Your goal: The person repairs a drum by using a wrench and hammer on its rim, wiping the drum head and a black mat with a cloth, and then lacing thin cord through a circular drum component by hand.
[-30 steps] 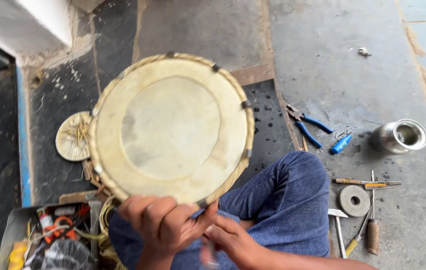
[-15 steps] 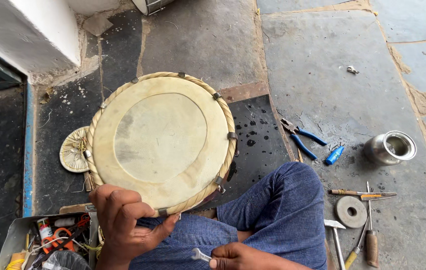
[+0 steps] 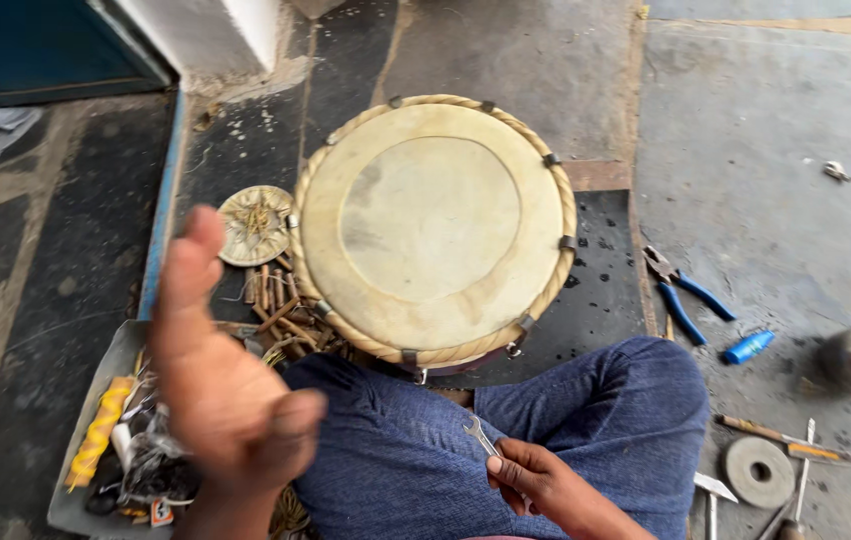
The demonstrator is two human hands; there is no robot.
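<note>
Wrench [image 3: 480,434] — in right hand [image 3: 536,480]

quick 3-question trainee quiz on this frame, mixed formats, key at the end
1. True or false: the right hand holds a small metal spanner.
2. Which tool lies on the floor right of the drum? A) blue-handled pliers B) a saw C) a paintbrush
3. Fill in: the left hand is raised above the ____ of odds and ends, gripping nothing.

Key
1. True; its fingers pinch the spanner's lower end over the knee.
2. A; the pliers lie apart from the drum.
3. Tray.
</note>
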